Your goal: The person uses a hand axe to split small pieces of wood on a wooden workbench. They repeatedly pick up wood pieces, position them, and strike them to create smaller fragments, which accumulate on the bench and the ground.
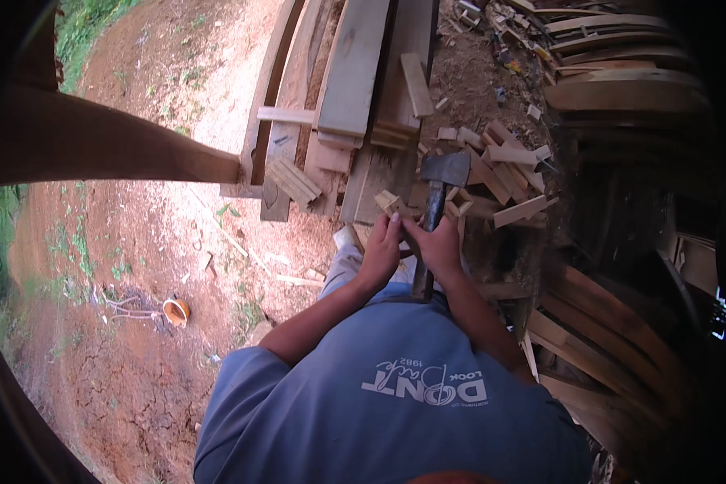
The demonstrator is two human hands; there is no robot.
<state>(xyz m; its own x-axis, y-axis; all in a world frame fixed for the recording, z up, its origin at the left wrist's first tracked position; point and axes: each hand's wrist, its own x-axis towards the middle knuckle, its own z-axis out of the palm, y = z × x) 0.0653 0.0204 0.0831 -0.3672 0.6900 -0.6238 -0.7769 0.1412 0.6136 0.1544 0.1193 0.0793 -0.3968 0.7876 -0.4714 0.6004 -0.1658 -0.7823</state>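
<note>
My left hand [383, 252] is closed around the near end of a short, pale wood block [389, 202], its fingertips pressed together in front of my waist. Close on its right, my right hand [437, 246] is wrapped about the dark handle of a hatchet [446, 169]. The hatchet stands nearly in line with my body, its grey metal head pointing away from me and the handle's lower end by my shirt. Fingers of the right hand reach over toward the left fingertips. Whether they also touch the block is hard to see.
Long planks [355, 73] lie stacked ahead, with short offcuts [294, 179] on them. More wood pieces [508, 173] are heaped at right. Curved boards [621, 89] are piled at far right. A wooden beam [129, 137] juts in from the left; an orange bowl-shaped object [176, 312] lies on the dirt.
</note>
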